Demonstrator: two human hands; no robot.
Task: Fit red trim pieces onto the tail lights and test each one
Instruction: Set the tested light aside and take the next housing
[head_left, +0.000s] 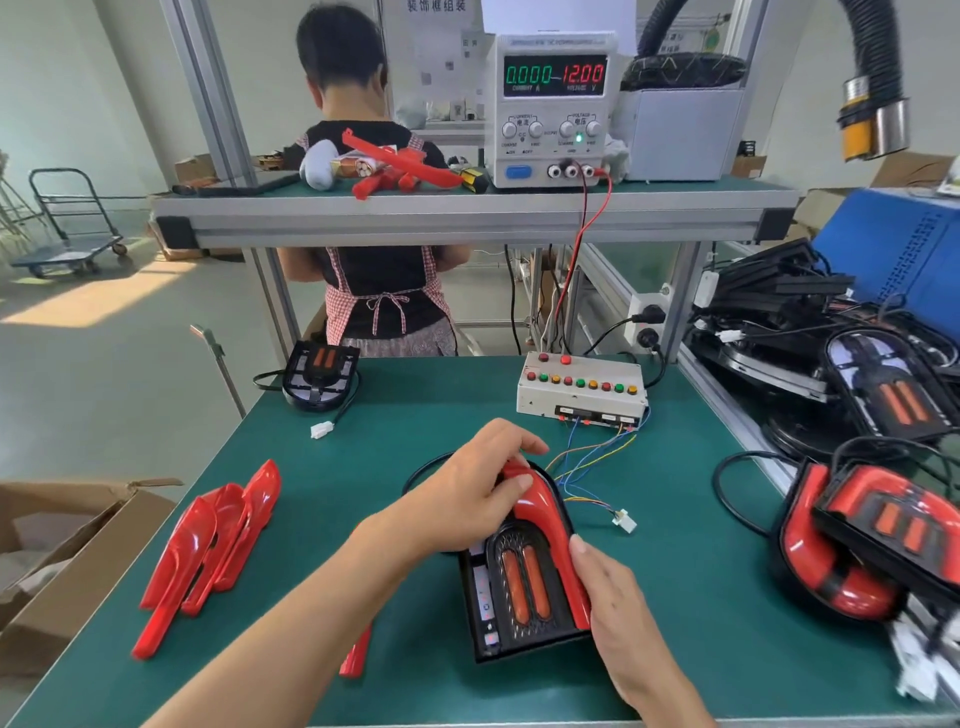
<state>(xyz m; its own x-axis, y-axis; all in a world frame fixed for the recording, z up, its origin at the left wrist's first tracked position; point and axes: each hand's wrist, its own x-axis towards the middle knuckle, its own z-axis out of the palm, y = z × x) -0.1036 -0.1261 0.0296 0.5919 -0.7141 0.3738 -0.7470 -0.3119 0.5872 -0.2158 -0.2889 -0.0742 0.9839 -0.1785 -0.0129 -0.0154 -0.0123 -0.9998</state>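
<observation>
I am pinching the red trim piece (545, 525) with both hands — my left hand (467, 499) at its curved top, my right hand (618, 597) along its side — against the tail light (519, 587) lying on the desk (395, 426) between them.

Tail light (519, 587) top hidden under left hand (467, 499).

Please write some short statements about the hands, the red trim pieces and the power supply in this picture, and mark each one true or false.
1. Both hands touch the tail light on the mat. True.
2. The power supply display reads 12.00 volts. True.
3. The spare red trim pieces lie to the right of the tail light. False: they lie to its left.
4. The left hand rests flat on the mat. False: it presses the red trim piece at its top.
5. The right hand touches the trim's right edge. True.
</observation>
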